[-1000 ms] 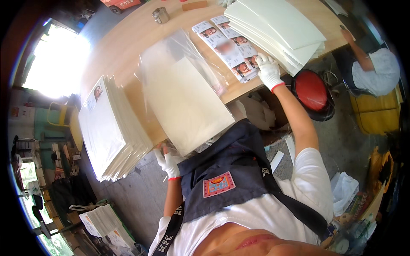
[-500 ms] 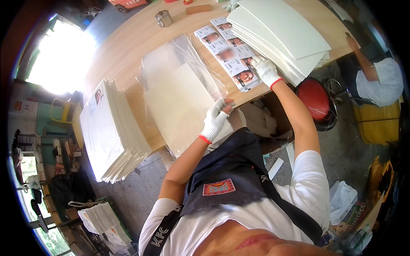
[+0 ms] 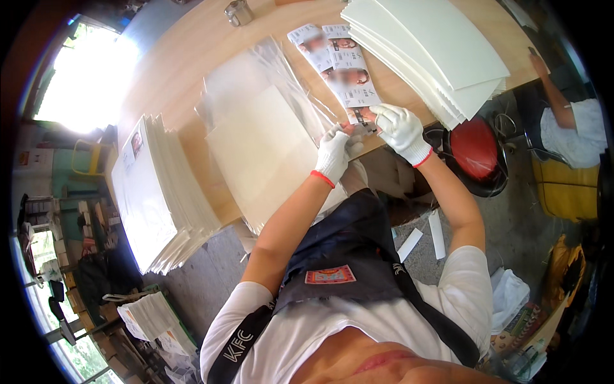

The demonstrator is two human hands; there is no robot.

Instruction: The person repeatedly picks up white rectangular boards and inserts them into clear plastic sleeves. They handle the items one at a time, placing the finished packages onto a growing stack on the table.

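Two strips of printed photo labels, white with pictures of a person, lie on the table ahead of me. At their near end my right hand, in a white knit glove with a red cuff, pinches a label. My left hand, gloved the same way with bare fingertips, closes at the left corner of that label; its fingertips are partly hidden. Just left of the hands lies a cream-coloured sheet stack in clear plastic film.
A thick pile of wrapped sheets stands at the table's left edge. White boards are stacked at the far right. A metal cup stands at the back. A red stool and a seated person are to the right.
My left hand has moved right and forward, from the film's edge to the labels' near end. The right hand has drawn slightly nearer, and the labels' near end has shifted with it.
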